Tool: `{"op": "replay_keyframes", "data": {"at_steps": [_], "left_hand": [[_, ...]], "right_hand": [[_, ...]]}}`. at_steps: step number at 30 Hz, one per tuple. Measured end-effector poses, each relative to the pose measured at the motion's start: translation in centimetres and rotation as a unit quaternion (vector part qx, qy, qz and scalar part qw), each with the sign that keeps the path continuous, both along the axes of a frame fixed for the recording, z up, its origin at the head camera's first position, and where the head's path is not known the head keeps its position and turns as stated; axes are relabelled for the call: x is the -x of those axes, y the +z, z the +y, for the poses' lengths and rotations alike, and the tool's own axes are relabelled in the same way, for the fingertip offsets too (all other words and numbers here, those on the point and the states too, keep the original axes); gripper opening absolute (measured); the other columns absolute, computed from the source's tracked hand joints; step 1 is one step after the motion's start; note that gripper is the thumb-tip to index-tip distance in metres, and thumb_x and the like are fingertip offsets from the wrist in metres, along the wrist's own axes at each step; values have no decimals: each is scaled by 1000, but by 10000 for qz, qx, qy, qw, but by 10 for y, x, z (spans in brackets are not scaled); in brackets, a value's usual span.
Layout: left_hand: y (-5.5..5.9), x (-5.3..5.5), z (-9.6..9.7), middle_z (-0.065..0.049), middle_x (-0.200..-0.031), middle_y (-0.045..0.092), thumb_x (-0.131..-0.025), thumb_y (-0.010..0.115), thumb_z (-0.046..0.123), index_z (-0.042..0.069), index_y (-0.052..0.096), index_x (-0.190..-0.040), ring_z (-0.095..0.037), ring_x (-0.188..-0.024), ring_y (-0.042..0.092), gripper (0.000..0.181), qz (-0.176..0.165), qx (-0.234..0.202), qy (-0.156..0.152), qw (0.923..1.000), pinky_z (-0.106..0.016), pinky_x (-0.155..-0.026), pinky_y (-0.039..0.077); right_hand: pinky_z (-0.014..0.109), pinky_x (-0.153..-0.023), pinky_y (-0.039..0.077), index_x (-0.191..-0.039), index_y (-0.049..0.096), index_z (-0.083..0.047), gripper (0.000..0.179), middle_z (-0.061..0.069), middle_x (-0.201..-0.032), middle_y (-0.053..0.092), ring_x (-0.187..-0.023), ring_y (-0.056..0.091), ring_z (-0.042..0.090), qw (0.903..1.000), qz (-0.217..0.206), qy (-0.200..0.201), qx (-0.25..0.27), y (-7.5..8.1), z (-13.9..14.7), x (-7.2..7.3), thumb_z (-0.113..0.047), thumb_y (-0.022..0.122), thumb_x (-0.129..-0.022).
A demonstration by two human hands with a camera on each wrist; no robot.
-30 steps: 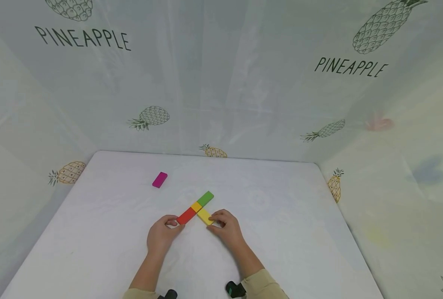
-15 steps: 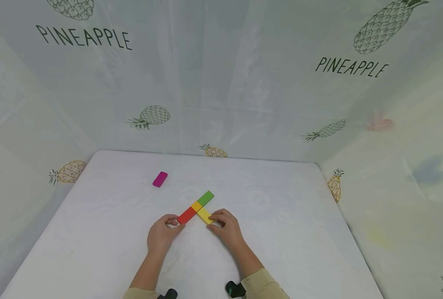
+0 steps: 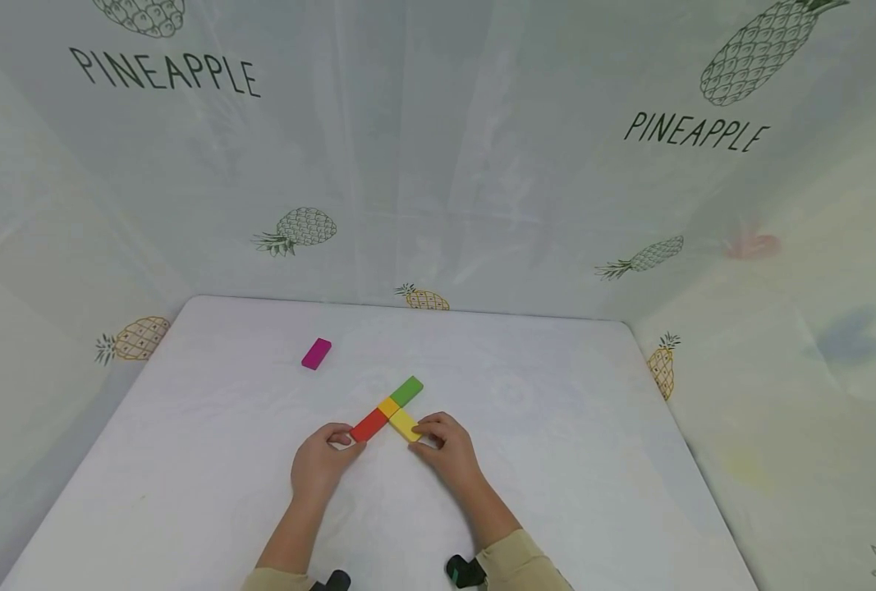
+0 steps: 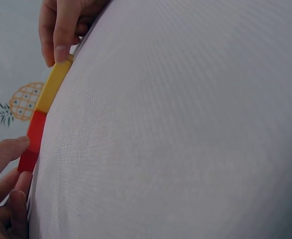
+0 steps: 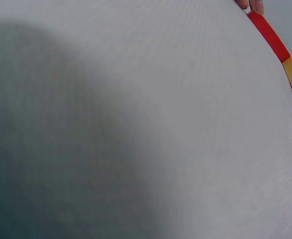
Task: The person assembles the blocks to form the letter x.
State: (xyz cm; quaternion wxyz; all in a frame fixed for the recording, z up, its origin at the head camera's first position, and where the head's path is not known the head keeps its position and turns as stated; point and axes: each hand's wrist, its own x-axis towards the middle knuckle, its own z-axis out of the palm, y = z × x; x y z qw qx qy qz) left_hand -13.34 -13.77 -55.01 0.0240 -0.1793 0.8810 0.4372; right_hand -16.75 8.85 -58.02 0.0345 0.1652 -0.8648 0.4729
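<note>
On the white table, a red block (image 3: 369, 425), a small orange block (image 3: 388, 407) and a green block (image 3: 407, 391) form a slanting line. A yellow block (image 3: 404, 424) branches off toward the near right, its far end against this line. My left hand (image 3: 320, 464) pinches the near end of the red block between thumb and fingers. With thumb and fingers, my right hand (image 3: 448, 450) pinches the near end of the yellow block. In the left wrist view the red block (image 4: 33, 142) and yellow block (image 4: 54, 85) meet at a corner.
A magenta block (image 3: 316, 354) lies apart at the back left of the white table (image 3: 556, 427). Behind the table hangs a pale curtain (image 3: 438, 164) with printed pineapples. Dark wrist devices show at both cuffs.
</note>
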Motion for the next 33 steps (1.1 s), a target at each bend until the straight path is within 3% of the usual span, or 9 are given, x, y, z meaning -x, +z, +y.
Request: {"op": "replay_keyframes", "data": {"at_steps": [24, 33], "left_hand": [[-1, 1, 0, 0, -89, 63, -80, 80, 28, 13, 68, -112, -20, -78, 54, 37, -48, 34, 18, 10000, -27, -61, 46], [1, -1, 0, -1, -89, 63, -80, 80, 26, 12, 68, -112, -20, -77, 54, 37, 85, 13, -14, 10000, -26, -59, 45]], "right_hand": [[24, -72, 49, -100, 76, -17, 18, -11, -103, 62, -86, 55, 7, 9999, 102, -12, -31, 0, -1, 0, -20, 80, -82], [26, -76, 49, -99, 76, -15, 18, -7, -103, 63, -93, 57, 11, 9998, 175, 46, -58, 3, -1, -2, -22, 79, -83]]}}
